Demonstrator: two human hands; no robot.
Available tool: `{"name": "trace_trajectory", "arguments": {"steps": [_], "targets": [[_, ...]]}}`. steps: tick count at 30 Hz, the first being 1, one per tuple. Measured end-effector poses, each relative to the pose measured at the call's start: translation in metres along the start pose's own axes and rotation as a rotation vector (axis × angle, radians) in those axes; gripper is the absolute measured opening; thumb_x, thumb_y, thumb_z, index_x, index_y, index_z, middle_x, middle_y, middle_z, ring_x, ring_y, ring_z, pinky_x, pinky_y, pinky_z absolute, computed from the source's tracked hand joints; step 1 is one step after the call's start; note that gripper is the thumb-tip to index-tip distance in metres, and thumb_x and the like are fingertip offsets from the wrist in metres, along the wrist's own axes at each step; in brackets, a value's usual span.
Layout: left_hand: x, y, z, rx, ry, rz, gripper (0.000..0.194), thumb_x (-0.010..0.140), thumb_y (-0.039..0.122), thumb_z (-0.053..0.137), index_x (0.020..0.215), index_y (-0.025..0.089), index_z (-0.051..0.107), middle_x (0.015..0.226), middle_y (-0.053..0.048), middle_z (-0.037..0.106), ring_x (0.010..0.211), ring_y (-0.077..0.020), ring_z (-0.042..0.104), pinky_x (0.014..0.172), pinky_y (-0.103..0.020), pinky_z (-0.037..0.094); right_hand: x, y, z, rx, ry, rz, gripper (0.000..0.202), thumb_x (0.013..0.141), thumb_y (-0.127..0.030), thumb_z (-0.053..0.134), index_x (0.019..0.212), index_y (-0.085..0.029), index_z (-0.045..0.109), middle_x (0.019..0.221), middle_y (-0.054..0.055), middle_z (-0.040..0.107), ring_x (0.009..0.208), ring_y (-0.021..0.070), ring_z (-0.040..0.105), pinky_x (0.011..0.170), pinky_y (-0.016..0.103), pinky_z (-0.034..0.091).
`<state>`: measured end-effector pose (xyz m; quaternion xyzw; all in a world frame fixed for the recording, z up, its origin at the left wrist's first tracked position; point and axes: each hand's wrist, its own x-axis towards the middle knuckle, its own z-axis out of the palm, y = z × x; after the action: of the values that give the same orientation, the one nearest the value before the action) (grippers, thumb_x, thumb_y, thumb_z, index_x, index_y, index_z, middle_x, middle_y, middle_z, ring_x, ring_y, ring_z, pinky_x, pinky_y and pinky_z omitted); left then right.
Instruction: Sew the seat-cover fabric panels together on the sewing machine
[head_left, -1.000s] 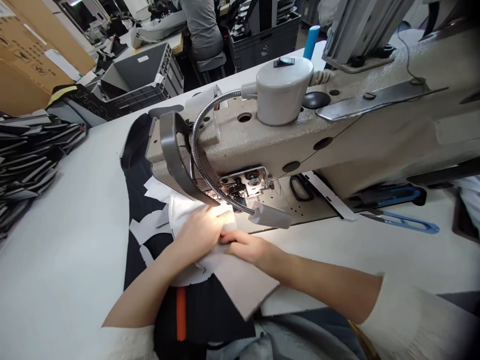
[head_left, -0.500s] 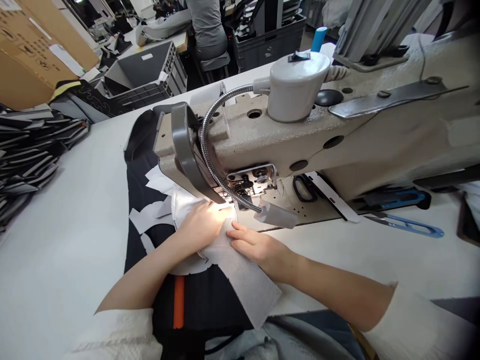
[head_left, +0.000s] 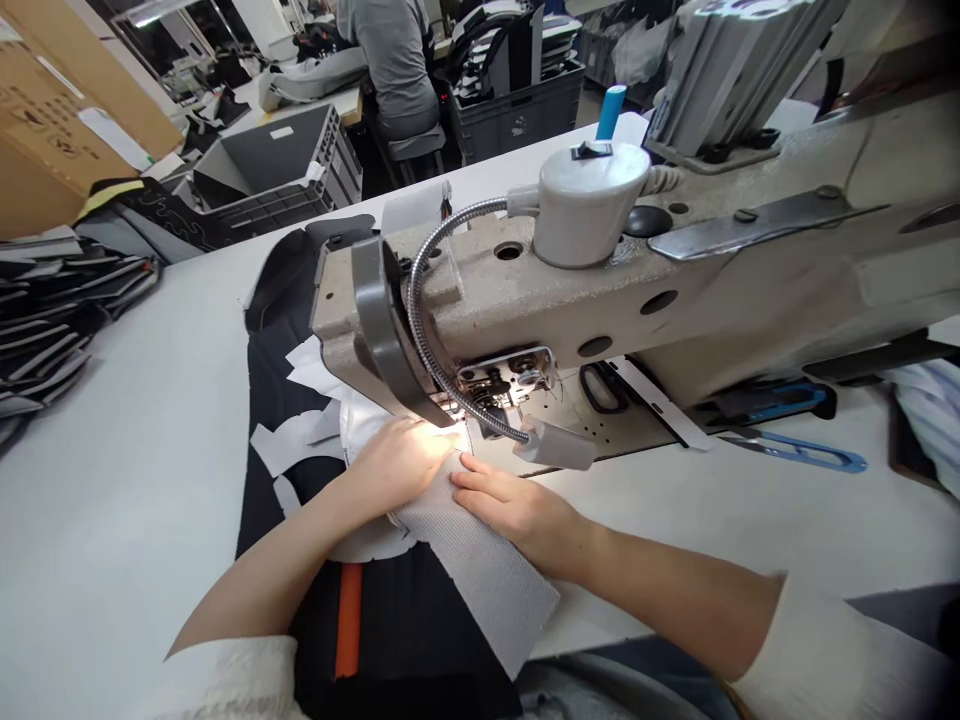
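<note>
Beside the needle area of a sewing machine (head_left: 450,320), my left hand (head_left: 405,462) is closed on the edge of a white fabric piece (head_left: 364,425); glare washes out its fingertips. My right hand (head_left: 517,510) lies with fingers stretched out on a ribbed light-grey fabric strip (head_left: 480,570), which slants down towards me; its thumb is hidden. The strip's upper end runs under the lit area near the presser foot, where detail is lost. Beneath both pieces spreads a large black fabric panel (head_left: 405,620) with white patches and an orange strip (head_left: 348,620).
A bendable lamp (head_left: 555,443) shines beside the needle. Right of it lie black-handled scissors (head_left: 602,388) and blue thread snippers (head_left: 814,457). Stacked dark pieces (head_left: 60,310) sit at left. Behind are a grey crate (head_left: 277,160), a cardboard box (head_left: 60,110) and a seated person (head_left: 394,70).
The camera view has shifted slightly, so the machine appears a little lower. Both hands and the grey strip keep nearly the same places beside the needle area.
</note>
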<state>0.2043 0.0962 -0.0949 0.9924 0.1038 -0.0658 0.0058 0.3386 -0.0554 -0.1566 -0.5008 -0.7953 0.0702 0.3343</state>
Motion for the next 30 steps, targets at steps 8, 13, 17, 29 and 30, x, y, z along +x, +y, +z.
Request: {"name": "trace_trajectory", "arguments": {"steps": [8, 13, 17, 29, 30], "targets": [[0.006, -0.003, 0.005, 0.098, -0.021, -0.023, 0.023, 0.083, 0.015, 0.039, 0.08, 0.017, 0.062, 0.068, -0.006, 0.063, 0.065, -0.0211, 0.058, 0.059, -0.031, 0.042, 0.008, -0.004, 0.001, -0.281, 0.131, -0.001, 0.028, 0.087, -0.009, 0.039, 0.103, -0.017, 0.061, 0.102, 0.008, 0.064, 0.085, 0.0186, 0.057, 0.067, 0.031, 0.046], [-0.023, 0.028, -0.002, 0.075, -0.018, -0.104, 0.05, 0.073, 0.012, 0.043, 0.122, 0.013, 0.051, 0.122, -0.015, 0.057, 0.11, -0.0292, 0.051, 0.089, -0.041, 0.041, 0.002, -0.006, -0.002, -0.302, 0.113, -0.151, 0.022, 0.087, -0.011, 0.042, 0.08, -0.019, 0.061, 0.074, 0.002, 0.058, 0.061, 0.0129, 0.044, 0.053, 0.028, 0.03], [-0.048, 0.043, -0.002, -0.002, -0.116, -0.049, 0.077, 0.065, 0.015, 0.046, 0.14, 0.012, 0.029, 0.146, -0.015, 0.033, 0.131, -0.0292, 0.031, 0.102, -0.042, 0.031, -0.003, -0.008, 0.003, -0.278, 0.084, -0.168, 0.024, 0.085, -0.012, 0.043, 0.065, -0.019, 0.054, 0.065, 0.0, 0.051, 0.056, 0.0126, 0.038, 0.052, 0.029, 0.025], [-0.038, 0.035, 0.008, 0.121, -0.054, -0.07, 0.063, 0.07, 0.014, 0.05, 0.132, 0.014, 0.045, 0.138, -0.013, 0.046, 0.097, -0.027, 0.054, 0.08, -0.039, 0.043, -0.015, 0.016, -0.037, -0.075, -0.191, -0.108, 0.019, 0.087, -0.018, 0.048, 0.094, -0.021, 0.065, 0.098, 0.005, 0.061, 0.091, 0.0184, 0.048, 0.075, 0.032, 0.033], [-0.039, 0.032, 0.011, 0.065, -0.02, -0.09, 0.057, 0.074, 0.017, 0.048, 0.131, 0.014, 0.047, 0.137, -0.012, 0.048, 0.096, -0.0254, 0.055, 0.081, -0.038, 0.043, -0.016, 0.015, -0.037, -0.068, -0.198, -0.11, 0.018, 0.087, -0.02, 0.049, 0.094, -0.022, 0.065, 0.096, 0.004, 0.061, 0.09, 0.0184, 0.048, 0.075, 0.032, 0.033]]}}
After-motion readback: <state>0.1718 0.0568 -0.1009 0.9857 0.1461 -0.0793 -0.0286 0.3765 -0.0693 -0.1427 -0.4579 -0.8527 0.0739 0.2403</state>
